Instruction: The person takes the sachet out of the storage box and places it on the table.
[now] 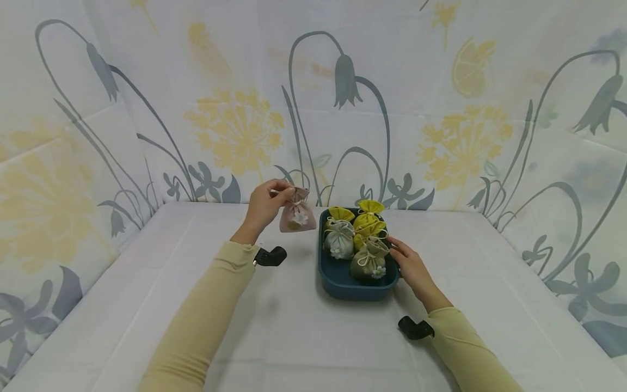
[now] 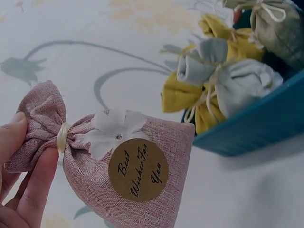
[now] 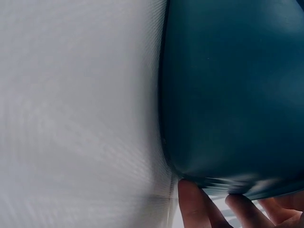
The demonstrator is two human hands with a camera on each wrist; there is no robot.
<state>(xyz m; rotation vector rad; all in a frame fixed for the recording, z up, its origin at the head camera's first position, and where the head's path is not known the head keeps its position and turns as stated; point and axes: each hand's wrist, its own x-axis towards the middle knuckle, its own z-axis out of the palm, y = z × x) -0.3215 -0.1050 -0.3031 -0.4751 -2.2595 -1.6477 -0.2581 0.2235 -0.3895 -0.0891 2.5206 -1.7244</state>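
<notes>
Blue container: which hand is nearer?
Right: the right hand touches the right side of the blue container; the left hand is apart from it, off to its left.

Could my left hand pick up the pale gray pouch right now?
Probably not yet: your left hand pinches the pink pouch. Otherwise the way looks free, with the pale gray pouch uncovered in the open blue bin.

Can't tell which room: white table (image 1: 303, 340) under left hand (image 1: 264, 206) and right hand (image 1: 412, 268), flowery cloth walls (image 1: 235, 60) beyond and beside them.
</notes>
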